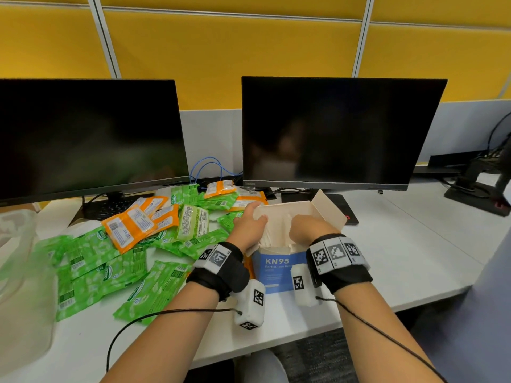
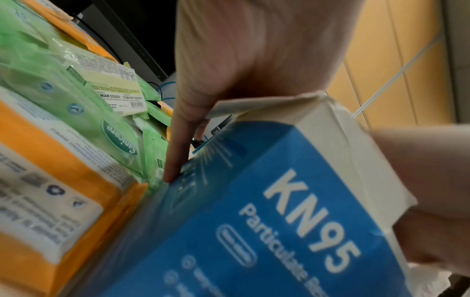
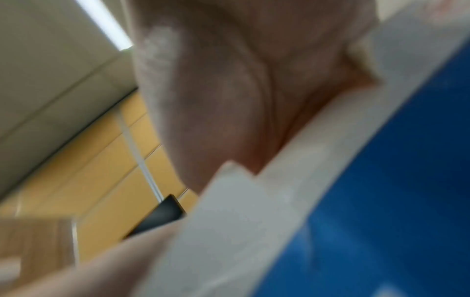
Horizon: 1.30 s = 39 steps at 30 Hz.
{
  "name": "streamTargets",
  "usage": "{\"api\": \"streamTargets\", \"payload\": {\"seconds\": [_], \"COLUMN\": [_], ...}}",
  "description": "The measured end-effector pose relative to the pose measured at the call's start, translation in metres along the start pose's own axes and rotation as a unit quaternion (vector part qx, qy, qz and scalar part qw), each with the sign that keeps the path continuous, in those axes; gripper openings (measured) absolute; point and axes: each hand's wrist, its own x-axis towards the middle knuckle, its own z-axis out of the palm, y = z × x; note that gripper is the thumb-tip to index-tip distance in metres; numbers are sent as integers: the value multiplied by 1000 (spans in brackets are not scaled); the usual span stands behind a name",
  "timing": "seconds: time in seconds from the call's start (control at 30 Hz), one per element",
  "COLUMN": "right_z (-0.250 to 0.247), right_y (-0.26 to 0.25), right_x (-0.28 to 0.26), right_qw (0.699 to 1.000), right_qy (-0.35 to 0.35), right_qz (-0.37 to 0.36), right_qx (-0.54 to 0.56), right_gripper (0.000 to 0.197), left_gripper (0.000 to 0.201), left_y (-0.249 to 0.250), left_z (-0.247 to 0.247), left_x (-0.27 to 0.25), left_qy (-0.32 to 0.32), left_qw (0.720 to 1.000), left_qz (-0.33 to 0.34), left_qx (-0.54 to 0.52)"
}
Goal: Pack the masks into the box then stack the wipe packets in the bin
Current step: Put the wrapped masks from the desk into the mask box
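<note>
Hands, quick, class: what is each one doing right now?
Left hand: grips the box at its open top, one finger along its side.
Right hand: reaches into the box; fingers hidden, cannot tell.

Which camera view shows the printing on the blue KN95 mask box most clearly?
The left wrist view: the KN95 mask box fills the frame, and "KN95 Particulate" is large and readable. The head view shows the box small, partly hidden behind the wrist cameras. The right wrist view shows only a blurred blue side, with no readable text.
</note>
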Motion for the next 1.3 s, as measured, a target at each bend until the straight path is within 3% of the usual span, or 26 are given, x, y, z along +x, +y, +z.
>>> {"api": "streamTargets", "payload": {"seconds": [0.13,0.23,0.37,0.57,0.63,0.73,0.83,0.9,1.0,1.13,1.23,1.3], "right_z": [-1,-3,-2,-3,-5,-10,-11,-6,14,53,81,97], "right_y": [-13,-10,-5,-3,-3,-7,-28,-55,-103,-153,-169,-174], "right_x": [-20,-21,-14,-7,-6,-7,-15,-20,-22,5,36,58], "right_qw": [982,979,983,983,982,969,909,866,848,894,930,934], "right_qy": [-111,-93,-57,-19,15,141,295,333,293,155,67,31], "right_qz": [-66,-60,-71,-65,-74,-128,-222,-294,-377,-342,-245,-175], "right_qx": [137,172,159,171,174,159,193,229,231,246,265,311], "right_gripper": [64,56,48,43,42,48,41,34,30,41,50,42], "left_gripper": [51,60,57,53,54,53,52,42,29,38,48,55], "left_y": [-1,-5,-4,1,3,5,-4,-23,-61,-96,-119,-131], "left_z": [2,4,9,20,20,9,-16,-41,-80,-129,-150,-155], "left_x": [2,3,3,5,5,4,7,13,26,29,29,27], "left_qy": [1,18,29,76,70,90,130,141,158,219,155,106], "left_qw": [999,996,991,991,994,995,990,984,961,918,951,962], "left_qz": [-12,-31,-48,-16,-5,22,49,64,54,7,-4,-10], "left_qx": [-35,-79,-122,-110,-83,-45,4,92,222,330,268,251]}}
